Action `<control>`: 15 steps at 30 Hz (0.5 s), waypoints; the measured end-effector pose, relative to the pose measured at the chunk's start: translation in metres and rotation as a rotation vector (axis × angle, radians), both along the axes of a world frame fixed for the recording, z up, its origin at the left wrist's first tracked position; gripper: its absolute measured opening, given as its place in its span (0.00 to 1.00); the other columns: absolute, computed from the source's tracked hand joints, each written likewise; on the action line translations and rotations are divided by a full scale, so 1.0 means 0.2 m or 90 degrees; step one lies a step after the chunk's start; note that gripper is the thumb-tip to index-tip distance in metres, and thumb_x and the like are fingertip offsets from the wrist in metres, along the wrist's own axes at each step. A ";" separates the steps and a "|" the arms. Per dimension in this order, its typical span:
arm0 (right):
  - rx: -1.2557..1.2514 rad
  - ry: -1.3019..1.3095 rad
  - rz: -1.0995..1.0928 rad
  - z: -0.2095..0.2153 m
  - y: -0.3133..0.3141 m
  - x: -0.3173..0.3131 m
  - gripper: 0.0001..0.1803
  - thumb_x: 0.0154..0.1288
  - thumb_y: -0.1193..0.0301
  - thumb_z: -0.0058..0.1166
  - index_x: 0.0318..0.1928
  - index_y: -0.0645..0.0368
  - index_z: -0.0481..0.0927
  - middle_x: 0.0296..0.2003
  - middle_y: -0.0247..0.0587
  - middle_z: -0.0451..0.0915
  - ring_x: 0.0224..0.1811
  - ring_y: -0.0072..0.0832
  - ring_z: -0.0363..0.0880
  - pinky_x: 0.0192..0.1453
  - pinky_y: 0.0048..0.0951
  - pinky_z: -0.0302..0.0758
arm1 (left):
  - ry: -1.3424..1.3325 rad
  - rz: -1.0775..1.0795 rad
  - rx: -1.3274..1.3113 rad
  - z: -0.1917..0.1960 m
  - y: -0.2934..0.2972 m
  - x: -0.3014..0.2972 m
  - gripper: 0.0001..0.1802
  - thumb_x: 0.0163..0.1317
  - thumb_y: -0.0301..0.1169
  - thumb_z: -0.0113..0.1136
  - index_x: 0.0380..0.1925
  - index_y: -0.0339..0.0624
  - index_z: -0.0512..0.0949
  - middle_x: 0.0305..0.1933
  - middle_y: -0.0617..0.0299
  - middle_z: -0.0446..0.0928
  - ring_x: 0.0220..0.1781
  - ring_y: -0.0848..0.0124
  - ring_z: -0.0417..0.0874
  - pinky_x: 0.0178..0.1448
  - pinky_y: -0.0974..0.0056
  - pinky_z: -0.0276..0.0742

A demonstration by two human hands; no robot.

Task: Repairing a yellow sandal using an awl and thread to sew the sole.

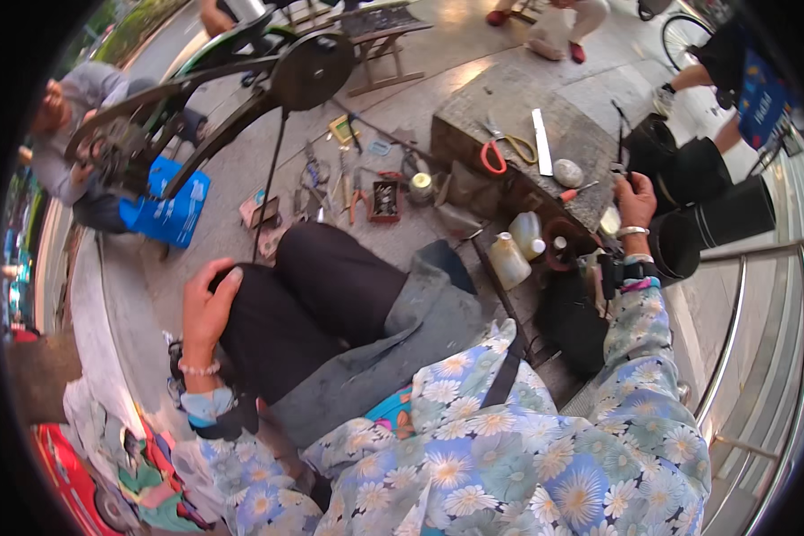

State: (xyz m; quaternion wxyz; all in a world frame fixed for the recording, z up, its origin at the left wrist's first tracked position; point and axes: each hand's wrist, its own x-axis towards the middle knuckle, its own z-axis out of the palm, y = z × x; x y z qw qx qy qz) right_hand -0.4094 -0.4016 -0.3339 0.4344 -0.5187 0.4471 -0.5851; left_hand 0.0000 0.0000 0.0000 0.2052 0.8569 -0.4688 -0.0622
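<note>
My left hand (207, 299) lies on my knee in dark trousers (322, 277), fingers stretched out and thumb apart, holding nothing. Out to the right, my right hand (636, 201) is closed at the right edge of a worn box-like bench (500, 103). A slim dark tool (618, 121) rises from its fingertips; its kind is too small to make out. Nearby on the bench top are a screwdriver with an orange handle (569, 194), a round pale lump (567, 173), a white strip (541, 143) and scissors with red and yellow handles (494, 156).
Plastic bottles (509, 259) stand below the bench. Pliers (359, 198) and a small box of metal bits (385, 201) lie on the pavement ahead. A machine with a black wheel (313, 70) looms upper left. Black rolls (732, 214) and metal railings (728, 330) flank the right. Other people sit nearby.
</note>
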 end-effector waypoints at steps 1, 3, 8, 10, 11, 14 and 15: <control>0.009 -0.053 -0.001 0.09 -0.04 -0.05 0.12 0.56 0.75 0.65 0.39 0.61 0.77 0.29 0.32 0.79 0.26 0.18 0.76 0.31 0.19 0.74 | 0.003 0.059 0.000 0.00 0.18 -0.03 0.15 0.57 0.31 0.62 0.42 0.34 0.80 0.44 0.55 0.81 0.49 0.68 0.79 0.56 0.66 0.70; -0.010 0.021 0.038 0.29 -0.21 -0.42 0.12 0.57 0.75 0.65 0.40 0.60 0.77 0.31 0.32 0.80 0.27 0.18 0.77 0.32 0.19 0.75 | 0.074 0.042 -0.063 -0.30 0.18 -0.31 0.15 0.58 0.30 0.62 0.42 0.32 0.79 0.43 0.56 0.81 0.48 0.70 0.79 0.55 0.67 0.71; -0.059 -0.021 0.177 0.61 -0.25 -0.34 0.08 0.63 0.77 0.58 0.43 0.60 0.75 0.36 0.34 0.80 0.36 0.21 0.80 0.41 0.26 0.82 | 0.123 0.097 -0.160 -0.43 0.24 -0.37 0.15 0.58 0.31 0.62 0.41 0.32 0.79 0.42 0.55 0.81 0.46 0.68 0.80 0.53 0.67 0.71; -0.073 -0.030 0.250 0.74 -0.16 -0.22 0.08 0.64 0.77 0.57 0.43 0.60 0.75 0.37 0.35 0.80 0.36 0.22 0.80 0.42 0.26 0.82 | 0.172 0.146 -0.132 -0.39 0.32 -0.45 0.15 0.59 0.30 0.61 0.44 0.33 0.78 0.43 0.60 0.79 0.45 0.76 0.76 0.51 0.71 0.69; -0.086 -0.045 0.309 0.79 -0.10 -0.17 0.07 0.65 0.77 0.56 0.43 0.61 0.75 0.37 0.35 0.80 0.36 0.23 0.81 0.43 0.27 0.82 | 0.178 0.150 -0.131 -0.40 0.36 -0.47 0.15 0.59 0.30 0.61 0.44 0.33 0.78 0.43 0.60 0.79 0.45 0.76 0.76 0.51 0.71 0.69; -0.073 -0.075 0.396 0.90 0.06 -0.03 0.07 0.66 0.77 0.53 0.44 0.63 0.75 0.38 0.36 0.79 0.38 0.23 0.80 0.46 0.29 0.81 | 0.171 0.176 -0.160 -0.42 0.43 -0.54 0.15 0.58 0.30 0.61 0.43 0.32 0.79 0.43 0.52 0.81 0.48 0.65 0.81 0.55 0.66 0.71; -0.068 -0.100 0.444 0.94 0.11 0.02 0.08 0.66 0.77 0.53 0.45 0.63 0.75 0.38 0.36 0.78 0.39 0.23 0.80 0.46 0.28 0.80 | 0.172 0.178 -0.155 -0.42 0.43 -0.57 0.15 0.58 0.30 0.61 0.43 0.32 0.79 0.43 0.52 0.81 0.48 0.65 0.81 0.55 0.66 0.71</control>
